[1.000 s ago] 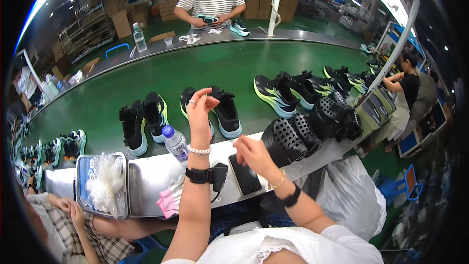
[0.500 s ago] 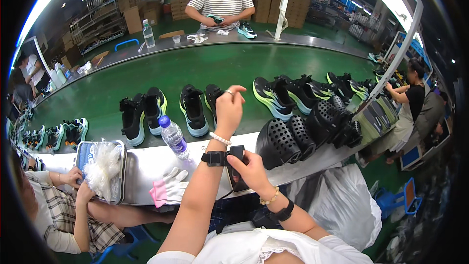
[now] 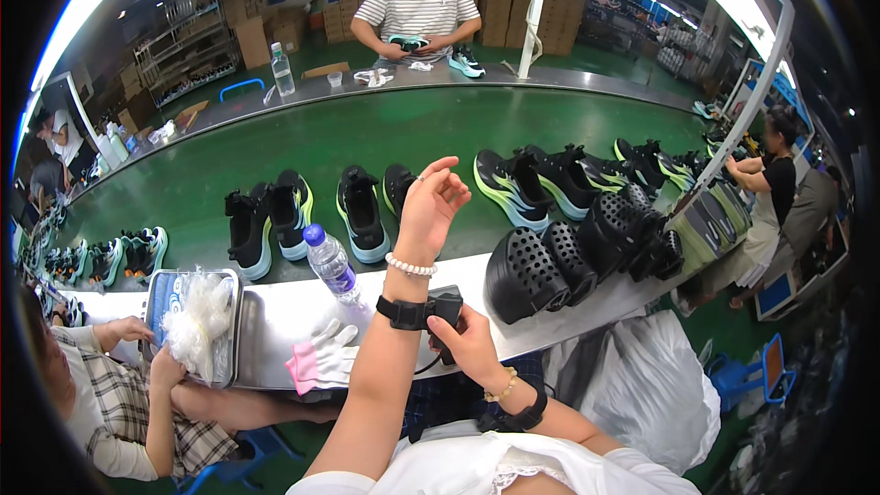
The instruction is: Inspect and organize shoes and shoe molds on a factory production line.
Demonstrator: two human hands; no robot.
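Observation:
My left hand (image 3: 434,206) is raised over the near edge of the green belt, empty, its fingers loosely bent and apart. A white beaded bracelet (image 3: 410,265) circles that wrist. Below it, a black strap (image 3: 400,313) carries a small black box-shaped device (image 3: 446,304) with a cable hanging under it. My right hand (image 3: 470,341) grips this device, thumb on its near side. The right wrist wears a yellowish bead bracelet (image 3: 500,386) and another black strap (image 3: 529,414). Behind my left hand a black sneaker (image 3: 398,185) is partly covered.
Sneakers (image 3: 362,211) line the green belt (image 3: 367,124). On the white ledge are a water bottle (image 3: 332,264), pink-white gloves (image 3: 323,357), black perforated clogs (image 3: 525,270) and a metal tray (image 3: 234,280). A person sits at left; another works across the belt. A plastic bag (image 3: 642,394) lies at right.
My left hand has turned, so more fingers show, and its index finger is less stretched out. My right hand stays on the device. The person across now holds the shoe turned differently.

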